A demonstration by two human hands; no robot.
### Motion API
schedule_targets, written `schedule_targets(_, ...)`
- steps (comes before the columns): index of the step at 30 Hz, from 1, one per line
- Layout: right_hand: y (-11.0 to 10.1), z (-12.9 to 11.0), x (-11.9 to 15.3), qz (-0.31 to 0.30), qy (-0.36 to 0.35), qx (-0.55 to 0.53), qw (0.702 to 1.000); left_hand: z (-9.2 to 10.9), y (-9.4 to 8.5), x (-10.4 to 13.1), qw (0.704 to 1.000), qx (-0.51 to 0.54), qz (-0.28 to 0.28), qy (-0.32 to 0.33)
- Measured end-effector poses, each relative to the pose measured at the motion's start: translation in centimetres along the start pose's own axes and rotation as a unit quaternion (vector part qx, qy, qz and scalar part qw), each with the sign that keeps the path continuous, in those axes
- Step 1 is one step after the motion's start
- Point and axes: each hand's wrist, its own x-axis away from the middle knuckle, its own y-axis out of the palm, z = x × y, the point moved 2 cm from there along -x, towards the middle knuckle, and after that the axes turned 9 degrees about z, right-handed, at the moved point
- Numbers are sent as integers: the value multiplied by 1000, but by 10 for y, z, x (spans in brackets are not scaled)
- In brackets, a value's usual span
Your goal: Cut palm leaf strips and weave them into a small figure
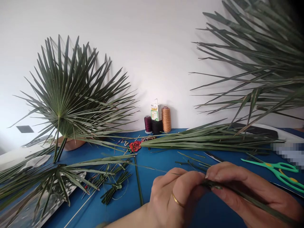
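Observation:
Both my hands meet over the blue table at the lower right. My left hand (175, 190), with a gold ring on one finger, is closed on one end of a green palm leaf strip (254, 201). My right hand (247, 186) pinches the same strip between thumb and fingers, close against the left fingertips. From there the strip runs back under the right palm toward the lower right corner. The part between the fingertips looks folded or bunched, and fingers cover much of it. A thin strand trails leftward from my left hand. Green-handled scissors (276, 169) lie right of my right hand.
Fan-shaped palm leaves (68, 82) stand at the left, others (261, 57) at the upper right. A leaf bundle (201, 137) lies across the blue table (156, 161). Behind are thread spools (166, 119), a carton (156, 111) and a red rose patch (135, 146). Small tied leaf bundles (115, 188) lie left.

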Motion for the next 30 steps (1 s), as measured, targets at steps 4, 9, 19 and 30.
schedule_targets(4, -3, 6, -6, -40, -53, 18, 998, 0, 7, 1, 992, 43, -26, -113)
schedule_targets(9, -7, 12, -14, -66, -60, 72, 993, -5, 4, -1, 978, 67, -68, -187)
schedule_targets(19, -8, 14, -19, -103, 26, 54, 993, -10, 6, 0, 880, 204, -72, -423)
schedule_targets(30, 1, 17, -10, -83, 158, -62, 982, -9, 14, 0, 770, 298, 107, -555)
